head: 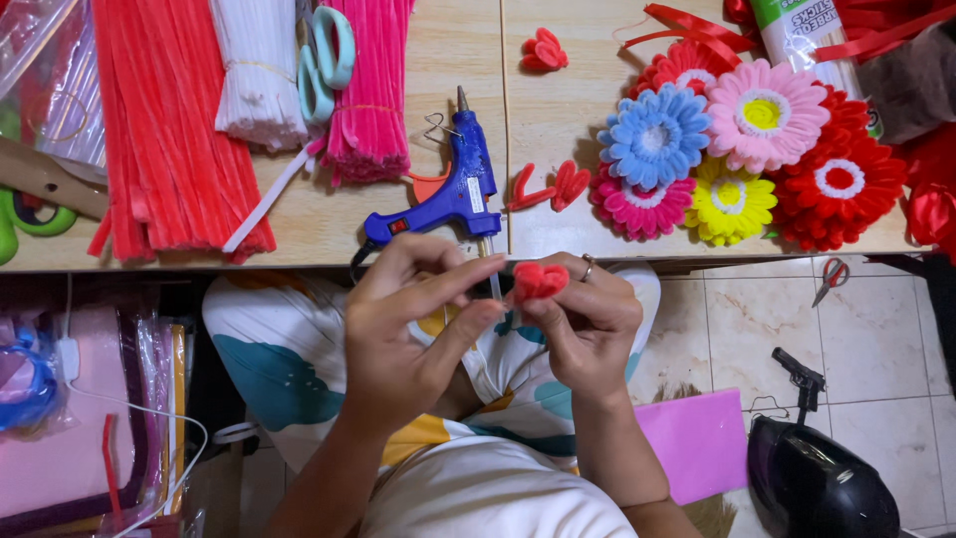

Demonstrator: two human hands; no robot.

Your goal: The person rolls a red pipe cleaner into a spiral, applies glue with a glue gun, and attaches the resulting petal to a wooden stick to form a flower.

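Observation:
Over my lap, my left hand (413,319) and my right hand (583,314) meet on a small red pipe-cleaner petal piece (539,280). My right hand's fingers pinch it from below; a ring sits on one finger. My left hand's thumb and forefinger reach across and touch its left side. Just beyond my hands, a blue glue gun (453,189) lies on the wooden table (558,120), nozzle pointing away. Two loose red petal shapes (553,186) rest beside the gun, and another red petal piece (544,50) lies farther back.
Bundles of red (169,130), white (257,70) and pink (368,90) pipe cleaners lie at the left with pale blue scissors (327,55). A cluster of finished fuzzy flowers (737,149) fills the right. On the tiled floor are small red scissors (830,279), a pink sheet (697,443) and a black object (817,478).

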